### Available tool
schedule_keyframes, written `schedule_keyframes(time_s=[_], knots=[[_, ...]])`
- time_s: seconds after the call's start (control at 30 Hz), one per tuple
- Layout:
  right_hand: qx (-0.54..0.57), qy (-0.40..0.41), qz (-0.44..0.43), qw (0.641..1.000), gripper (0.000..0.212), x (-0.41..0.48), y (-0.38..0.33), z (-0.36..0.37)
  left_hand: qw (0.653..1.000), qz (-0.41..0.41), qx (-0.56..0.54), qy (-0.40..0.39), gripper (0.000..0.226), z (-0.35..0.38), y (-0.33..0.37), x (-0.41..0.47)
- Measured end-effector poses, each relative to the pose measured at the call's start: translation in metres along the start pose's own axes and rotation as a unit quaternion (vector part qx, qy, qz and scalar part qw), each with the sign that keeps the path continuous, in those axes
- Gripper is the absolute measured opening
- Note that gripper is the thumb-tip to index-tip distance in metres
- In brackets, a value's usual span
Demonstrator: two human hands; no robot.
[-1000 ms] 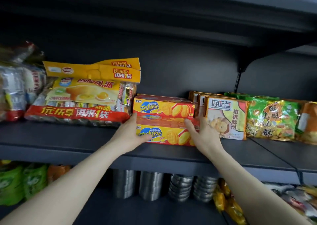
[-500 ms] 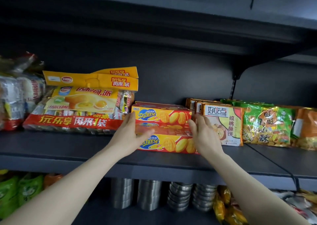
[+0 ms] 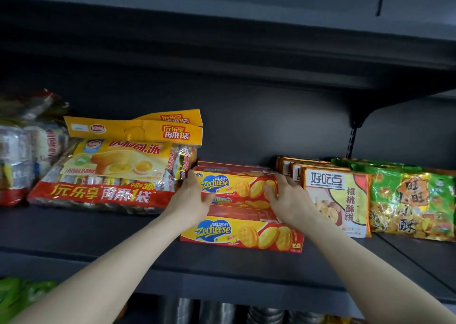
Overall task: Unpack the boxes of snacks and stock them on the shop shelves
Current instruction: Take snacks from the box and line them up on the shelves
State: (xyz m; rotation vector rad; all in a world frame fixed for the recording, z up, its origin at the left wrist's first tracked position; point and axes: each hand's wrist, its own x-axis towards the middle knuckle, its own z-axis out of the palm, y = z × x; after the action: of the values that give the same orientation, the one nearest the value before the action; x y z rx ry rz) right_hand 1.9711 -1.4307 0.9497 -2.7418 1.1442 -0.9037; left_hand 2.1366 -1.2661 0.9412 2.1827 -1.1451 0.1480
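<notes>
Cardboard cracker box (image 3: 237, 188) topped stack (image 3: 246, 235) on shelf (image 3: 98, 237), between cake bag (image 3: 111, 170) and biscuit pack (image 3: 338, 200). Left hand (image 3: 190, 200) and right hand (image 3: 288, 200) pressed flat against it, not clasping. Uneven push could have skewed stack, toppled biscuit pack.

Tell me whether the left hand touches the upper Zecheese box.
Touching: the head view shows the left hand lying against the left end of the upper Zecheese box.

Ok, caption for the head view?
Left hand and right hand press on the upper Zecheese box, atop the lower Zecheese box, on the shelf.
</notes>
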Motion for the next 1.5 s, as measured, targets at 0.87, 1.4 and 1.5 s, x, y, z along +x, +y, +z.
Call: schedule_keyframes(time_s=[0.87,1.4,1.5], knots=[[-0.14,-0.027,-0.122,0.982,0.073,0.046,-0.004,-0.006,0.997,0.054,0.045,0.045,0.057,-0.004,0.007,0.035],[-0.171,0.075,-0.23,0.955,0.086,-0.065,-0.004,0.013,0.94,0.276,0.18,-0.083,0.083,-0.009,-0.019,-0.038],[-0.168,0.107,-0.261,0.945,0.086,-0.059,-0.009,0.001,0.944,0.291,0.147,-0.05,0.073,-0.022,-0.012,-0.039]])
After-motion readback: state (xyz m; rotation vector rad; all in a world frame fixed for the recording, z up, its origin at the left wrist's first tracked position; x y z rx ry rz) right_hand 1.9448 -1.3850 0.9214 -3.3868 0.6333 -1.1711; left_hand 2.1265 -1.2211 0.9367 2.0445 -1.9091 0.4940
